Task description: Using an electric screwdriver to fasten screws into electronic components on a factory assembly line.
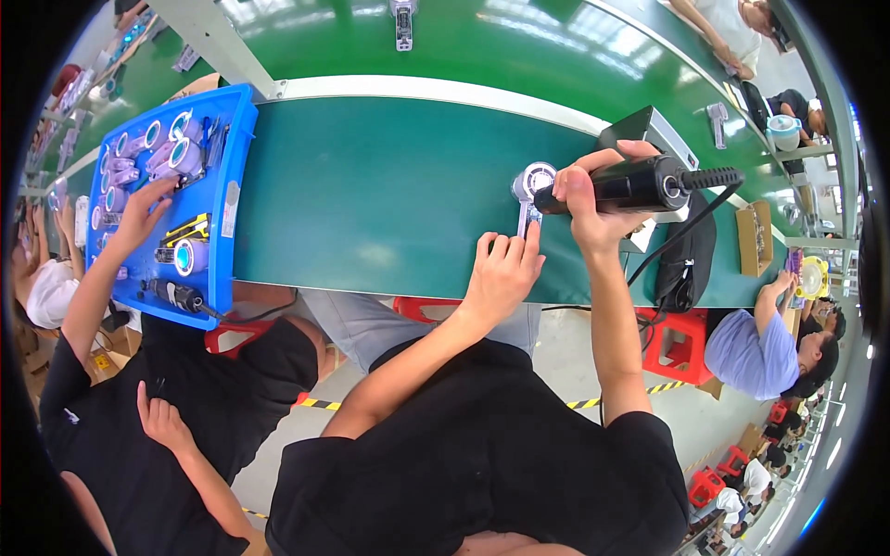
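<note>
My right hand [598,199] is wrapped round a black electric screwdriver [640,185], its cord hanging from the back end at the right. The tool is tilted, its front end toward a small handheld fan [535,179] with a pale lilac round head and a narrow handle. That fan lies on the green work table [371,185]. My left hand [505,276] rests at the lower end of the handle, index finger stretched onto it and the other fingers curled. The screwdriver's tip is hidden behind its body and my hand.
At the left a blue tray [243,139] holds several lilac fan parts and another black screwdriver [174,295]; a co-worker's hand [144,213] reaches into it. Behind my right hand stand a grey box [658,134] and a black pouch [686,259]. A white rail [417,91] edges the table's far side.
</note>
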`<action>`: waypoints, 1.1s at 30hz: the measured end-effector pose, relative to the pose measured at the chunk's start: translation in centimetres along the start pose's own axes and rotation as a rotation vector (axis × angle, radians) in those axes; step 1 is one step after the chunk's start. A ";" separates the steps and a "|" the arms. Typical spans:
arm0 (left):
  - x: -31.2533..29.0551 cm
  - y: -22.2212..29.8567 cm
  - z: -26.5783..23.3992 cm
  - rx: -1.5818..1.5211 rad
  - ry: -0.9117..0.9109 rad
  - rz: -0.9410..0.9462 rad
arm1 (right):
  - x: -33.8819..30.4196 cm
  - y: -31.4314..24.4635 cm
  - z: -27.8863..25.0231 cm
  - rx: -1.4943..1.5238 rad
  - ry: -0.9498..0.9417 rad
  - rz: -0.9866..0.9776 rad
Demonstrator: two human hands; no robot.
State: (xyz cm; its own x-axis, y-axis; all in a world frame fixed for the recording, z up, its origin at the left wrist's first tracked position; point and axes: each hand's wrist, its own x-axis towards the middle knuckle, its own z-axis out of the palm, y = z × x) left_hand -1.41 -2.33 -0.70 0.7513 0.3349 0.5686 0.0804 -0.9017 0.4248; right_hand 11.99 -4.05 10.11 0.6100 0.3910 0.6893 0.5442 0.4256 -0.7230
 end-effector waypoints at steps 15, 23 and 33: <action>-0.1 -0.1 -0.1 0.011 -0.020 0.000 | -1.5 1.1 0.9 0.042 -0.089 -0.041; 0.9 -1.0 -2.6 -0.201 -0.210 -0.010 | -1.6 0.6 -1.1 0.097 -0.042 -0.105; 2.0 -0.8 -1.1 -0.171 -0.181 0.077 | 3.8 -5.2 -10.9 -0.158 0.289 -0.013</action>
State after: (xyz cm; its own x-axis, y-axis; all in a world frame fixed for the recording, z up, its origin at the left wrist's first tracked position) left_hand -0.72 -0.62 0.87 0.8571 0.1990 0.4752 -0.0817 -0.8582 0.5068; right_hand 17.77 -13.65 15.99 0.7284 0.1285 0.6730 0.6220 0.2881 -0.7281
